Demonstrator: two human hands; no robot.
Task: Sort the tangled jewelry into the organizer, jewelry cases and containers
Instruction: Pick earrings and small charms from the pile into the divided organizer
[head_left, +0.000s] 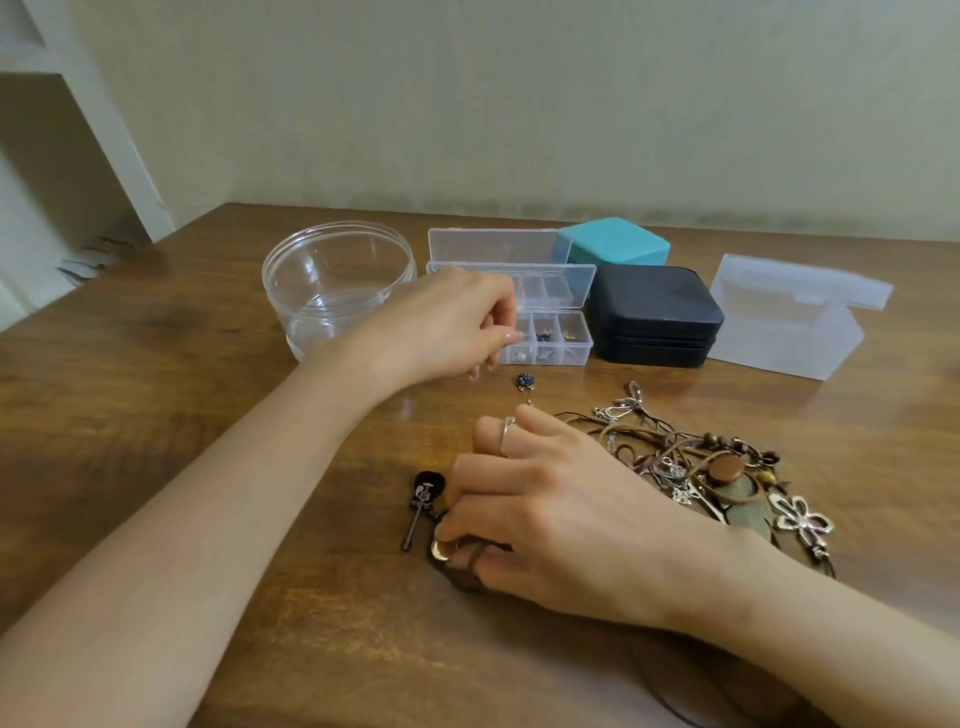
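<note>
The right hand (545, 519) is pinching a gold pendant (441, 549), while the left hand (447, 322) is hovering curled over the clear organizer (571, 340), its grasp impossible to tell.

Level: moderate, warm, even; source not in frame.
Glare: white specks on clear tub (337, 280) rim; pale sheen on counter (156, 364) before the tub.
Shadows: faint, soft-edged.
Blur: left hand (441, 322), right of tub, smeared at the fingertips.
Distortion: counter's back edge bows behind tub; white frame (104, 130) far left leans.

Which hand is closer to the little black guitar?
Right. The right hand sits just beside the guitar; the left hand is farther back, by the clear organizer.
</note>
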